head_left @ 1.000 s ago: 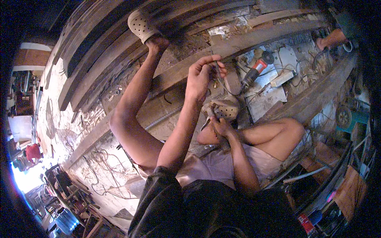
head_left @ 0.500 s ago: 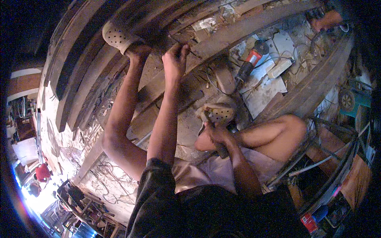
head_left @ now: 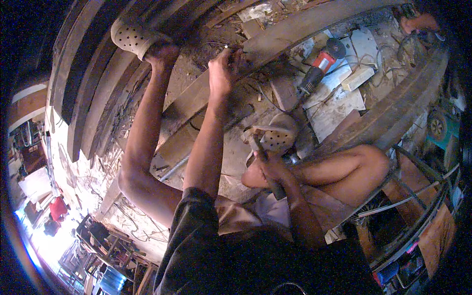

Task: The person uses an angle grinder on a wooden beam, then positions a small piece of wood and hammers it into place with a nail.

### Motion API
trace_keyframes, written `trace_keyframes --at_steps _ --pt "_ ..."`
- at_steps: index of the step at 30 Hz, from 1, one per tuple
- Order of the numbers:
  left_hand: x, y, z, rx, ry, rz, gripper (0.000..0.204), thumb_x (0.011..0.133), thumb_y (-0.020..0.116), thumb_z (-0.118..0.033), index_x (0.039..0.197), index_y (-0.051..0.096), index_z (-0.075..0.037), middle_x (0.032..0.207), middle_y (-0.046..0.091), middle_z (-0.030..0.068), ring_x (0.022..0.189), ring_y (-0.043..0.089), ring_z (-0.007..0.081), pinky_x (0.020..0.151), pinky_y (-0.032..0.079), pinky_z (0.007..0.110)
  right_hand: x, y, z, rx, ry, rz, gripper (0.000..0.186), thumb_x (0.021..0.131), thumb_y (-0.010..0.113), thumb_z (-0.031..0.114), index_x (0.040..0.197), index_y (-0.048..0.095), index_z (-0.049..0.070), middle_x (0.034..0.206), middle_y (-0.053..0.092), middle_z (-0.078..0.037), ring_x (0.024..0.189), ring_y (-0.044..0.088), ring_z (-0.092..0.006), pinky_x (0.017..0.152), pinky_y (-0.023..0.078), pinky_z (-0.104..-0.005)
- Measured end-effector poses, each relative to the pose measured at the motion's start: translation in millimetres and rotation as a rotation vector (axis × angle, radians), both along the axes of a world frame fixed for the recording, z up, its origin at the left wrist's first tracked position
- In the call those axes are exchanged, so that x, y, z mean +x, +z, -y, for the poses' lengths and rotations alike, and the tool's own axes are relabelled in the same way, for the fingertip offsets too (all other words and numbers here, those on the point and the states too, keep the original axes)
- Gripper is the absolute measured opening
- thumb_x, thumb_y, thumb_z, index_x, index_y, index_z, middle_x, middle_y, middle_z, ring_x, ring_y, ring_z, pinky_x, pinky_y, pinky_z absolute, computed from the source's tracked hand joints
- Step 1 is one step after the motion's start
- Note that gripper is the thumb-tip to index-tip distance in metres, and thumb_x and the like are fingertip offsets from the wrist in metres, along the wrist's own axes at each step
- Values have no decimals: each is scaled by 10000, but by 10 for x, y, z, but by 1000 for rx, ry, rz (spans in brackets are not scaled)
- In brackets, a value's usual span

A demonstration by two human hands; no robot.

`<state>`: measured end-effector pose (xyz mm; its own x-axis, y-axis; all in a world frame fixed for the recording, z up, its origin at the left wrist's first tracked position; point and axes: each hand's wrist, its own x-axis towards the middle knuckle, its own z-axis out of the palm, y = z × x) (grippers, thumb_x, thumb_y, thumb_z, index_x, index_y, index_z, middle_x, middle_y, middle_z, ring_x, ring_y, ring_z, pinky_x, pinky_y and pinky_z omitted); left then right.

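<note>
My left hand (head_left: pixel 222 73) is stretched forward over a long wooden beam (head_left: pixel 196 93), its fingers closed in a pinch. A small bright tip shows at the fingers; what they hold is too small and dark to name. Close to my body, my right hand (head_left: pixel 274 167) is wrapped round a short, thick wooden stick (head_left: pixel 256 143), which juts out on both sides of the fist. Just beyond that fist is my right foot in a beige clog (head_left: pixel 279 138). The other beige clog (head_left: pixel 132 40) rests far left among the timbers.
A red and black angle grinder (head_left: pixel 322 66) lies right of the beam, beside a pale wood block (head_left: pixel 358 78) and loose cords. Curved planks (head_left: pixel 101 93) are stacked at the left. A metal frame (head_left: pixel 418 196) stands at the right, below a teal wheeled machine (head_left: pixel 442 130).
My left hand has moved slightly right and a little nearer, and its fingers have turned. The right hand stays closed on the stick, nearly still. The view has shifted slightly.
</note>
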<state>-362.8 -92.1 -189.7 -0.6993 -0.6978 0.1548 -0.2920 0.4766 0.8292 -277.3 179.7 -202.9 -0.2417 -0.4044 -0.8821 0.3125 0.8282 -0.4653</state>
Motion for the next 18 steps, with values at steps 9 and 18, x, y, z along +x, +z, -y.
trace_keyframes --at_steps 9,18 --pt "16 -181 -2 74 -53 -94 113 826 608 -104 916 601 -36 792 621 197 703 614 366 617 480 399 190 -274 18 229 -4 28 488 898 476 474 734 553 21 490 503 -75 393 497 -191 401 410 -347" --pt "7 -83 -35 -118 -141 -78 288 755 585 -47 1042 595 -71 890 626 196 805 609 383 701 494 423 -88 246 -45 -172 88 -527 529 893 490 454 1050 533 -49 810 621 -212 749 609 -339 672 473 -440"
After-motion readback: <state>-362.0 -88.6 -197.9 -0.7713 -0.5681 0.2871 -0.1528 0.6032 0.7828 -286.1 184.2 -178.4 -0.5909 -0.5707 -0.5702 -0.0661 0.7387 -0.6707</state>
